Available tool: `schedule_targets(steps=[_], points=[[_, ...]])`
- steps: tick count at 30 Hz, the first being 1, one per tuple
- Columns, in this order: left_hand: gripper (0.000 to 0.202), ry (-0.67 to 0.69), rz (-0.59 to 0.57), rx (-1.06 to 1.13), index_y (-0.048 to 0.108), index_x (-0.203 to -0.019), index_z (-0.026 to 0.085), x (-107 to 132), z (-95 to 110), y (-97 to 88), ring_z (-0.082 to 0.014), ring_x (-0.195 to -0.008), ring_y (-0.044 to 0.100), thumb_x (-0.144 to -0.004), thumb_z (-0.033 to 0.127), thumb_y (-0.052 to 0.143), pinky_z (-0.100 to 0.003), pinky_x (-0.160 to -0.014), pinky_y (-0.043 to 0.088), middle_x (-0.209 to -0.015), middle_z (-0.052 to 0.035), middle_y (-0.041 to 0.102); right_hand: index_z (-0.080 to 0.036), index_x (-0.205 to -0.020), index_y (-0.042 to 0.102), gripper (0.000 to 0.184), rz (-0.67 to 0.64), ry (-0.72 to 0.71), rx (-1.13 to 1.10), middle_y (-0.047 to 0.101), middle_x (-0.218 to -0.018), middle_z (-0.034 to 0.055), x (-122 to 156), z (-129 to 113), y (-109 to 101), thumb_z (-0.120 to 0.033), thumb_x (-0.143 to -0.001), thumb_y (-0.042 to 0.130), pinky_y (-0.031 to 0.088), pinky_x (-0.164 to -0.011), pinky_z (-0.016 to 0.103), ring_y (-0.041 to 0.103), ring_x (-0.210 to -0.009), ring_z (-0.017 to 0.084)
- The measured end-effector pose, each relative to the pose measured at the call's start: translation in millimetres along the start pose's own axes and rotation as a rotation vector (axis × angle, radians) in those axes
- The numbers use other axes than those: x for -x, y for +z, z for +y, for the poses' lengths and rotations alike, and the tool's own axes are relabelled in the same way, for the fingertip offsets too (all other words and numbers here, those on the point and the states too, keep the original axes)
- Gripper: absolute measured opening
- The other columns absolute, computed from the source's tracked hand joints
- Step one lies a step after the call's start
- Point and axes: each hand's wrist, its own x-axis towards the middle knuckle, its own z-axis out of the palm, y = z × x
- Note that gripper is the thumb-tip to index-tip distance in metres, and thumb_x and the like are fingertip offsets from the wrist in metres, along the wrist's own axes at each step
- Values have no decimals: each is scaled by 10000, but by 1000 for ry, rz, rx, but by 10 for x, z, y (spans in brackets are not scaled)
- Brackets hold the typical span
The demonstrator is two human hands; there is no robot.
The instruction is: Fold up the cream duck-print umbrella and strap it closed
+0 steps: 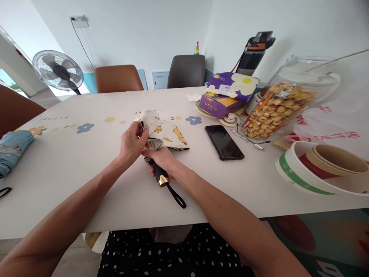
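- As the right hand [164, 159] grips the umbrella [172, 135] around the upper part of its black handle [158, 171], the left hand [133, 141] pinches a fold of the pale, cartoon-printed canopy [151, 120] between thumb and fingers.
- The umbrella lies over the near middle of the table [86, 165], its handle pointing toward the person and the wrist strap [176, 197] trailing loose.
- The folding looks partway along: the canopy is collapsed rather than spread, and some of its cloth is bunched at the left hand.
- What seems left is a panel [180, 138] lying slack to the right of the fingers, with dark edging; no fastened band shows around the cloth.
- At the left edge lies a blue umbrella [14, 150], bundled up, with neither hand on it.
- On the right, a clear jar [305, 67] with a handle holds brown, lumpy snack pieces [281, 105].
- A white bowl [288, 169] with a green band has a brown paper cup [318, 163] lying inside it; the cup's bottom is hard to make out.
- A purple box [211, 105] stands near the phone [225, 142], its contents hidden.
- Behind them, what the dark bottle [250, 59] holds cannot be told.
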Motion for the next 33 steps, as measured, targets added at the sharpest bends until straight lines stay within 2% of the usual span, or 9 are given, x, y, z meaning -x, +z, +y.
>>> schedule_targets(steps=[15,22,33], points=[[163,21,-13,-34,402,-671,203,8,1,10,-95,-530,431,-743,309,503,-220,-516,352,-590,42,459,-163,-729,484,239,-21,-8,2,467,-494,-37,-18,24,-17,-297,-687,677,442,-313,229,477,-358,105],[164,45,-24,-89,398,-655,202,15,8,26,-89,-507,374,-738,299,501,-220,-491,320,-573,46,421,-172,-719,481,346,-44,-35,-10,459,-503,-37,-24,39,-14,-399,-630,726,434,-302,238,477,-366,110],[134,57,-42,-107,435,-699,205,27,2,32,-94,-530,398,-745,312,501,-219,-509,340,-599,43,464,-179,-722,469,381,-33,-57,2,449,-509,-41,-14,52,-4,-440,-617,726,417,-289,226,471,-360,103]])
